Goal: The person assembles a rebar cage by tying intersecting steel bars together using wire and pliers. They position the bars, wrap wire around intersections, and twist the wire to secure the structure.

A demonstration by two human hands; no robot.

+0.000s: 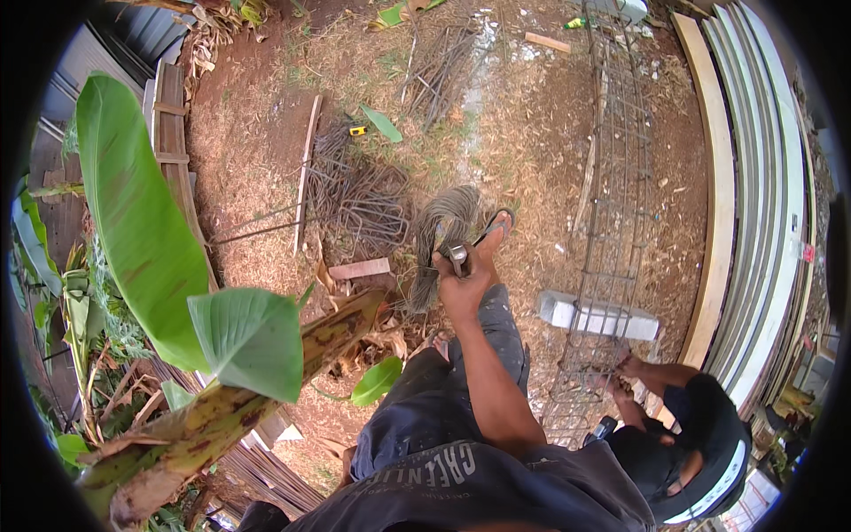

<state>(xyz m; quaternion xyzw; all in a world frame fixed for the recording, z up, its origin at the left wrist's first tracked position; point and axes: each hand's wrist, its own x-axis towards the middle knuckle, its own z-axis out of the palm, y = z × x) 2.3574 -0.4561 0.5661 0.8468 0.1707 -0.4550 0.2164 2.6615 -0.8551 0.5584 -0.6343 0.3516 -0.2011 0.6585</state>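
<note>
Right now, hand: one hand (pixel 461 282) is closed around pliers (pixel 458 259); which hand, I cannot tell.
Wire: bundle (pixel 439 244) hangs alongside.
Risk: loose strands may snag, jabbing the sandalled foot (pixel 493 238).

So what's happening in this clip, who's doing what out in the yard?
The person wearing the camera stands on bare dirt, one hand gripping a small metal tool against a bundle of thin tie wire by their sandalled foot; which hand it is cannot be told. To the right, a co-worker crouches with hands on a long rebar cage resting on a grey block. Bent rebar stirrups lie on the ground.
</note>
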